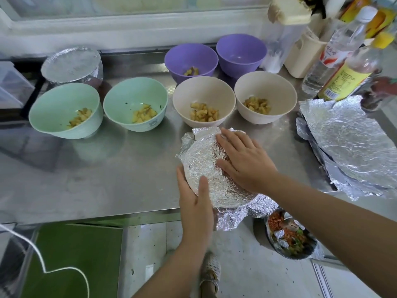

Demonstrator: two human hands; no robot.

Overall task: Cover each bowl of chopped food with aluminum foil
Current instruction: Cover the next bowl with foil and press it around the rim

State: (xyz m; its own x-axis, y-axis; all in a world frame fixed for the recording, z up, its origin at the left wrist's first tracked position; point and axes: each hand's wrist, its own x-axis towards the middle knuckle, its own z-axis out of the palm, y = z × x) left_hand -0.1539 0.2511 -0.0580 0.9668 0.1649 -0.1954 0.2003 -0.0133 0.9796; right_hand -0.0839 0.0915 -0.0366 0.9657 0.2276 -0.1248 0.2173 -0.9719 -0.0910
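The front bowl [204,164] stands at the near edge of the tabletop [107,168], before the beige bowls [203,104], and is hidden under its foil. The right hand [242,160] lies flat on top with fingers spread; its grip is open and holds nothing, it only presses. The left hand [196,198] presses the near left rim, thumb over the top and fingers fairly straight along the side; this grip is also open.

The foil is thin, light and soft. It keeps each fold but tears easily, so I think it is better to press it along the rim than to pull it. The loose skirt [232,218] at the near right sticks out and looks like the place to take hold and fold down. The bowl seems light and may slide on the smooth steel, so one hand should steady it.

The green bowls [64,112] and beige bowls are uncovered; one covered bowl [72,65] stands at the back left. Spare sheets [343,143] lie at the right.

The clear bottle [335,52] has a red and white label, its characters too blurred to read. The yellow label [343,80] beside it has small print, also unreadable.
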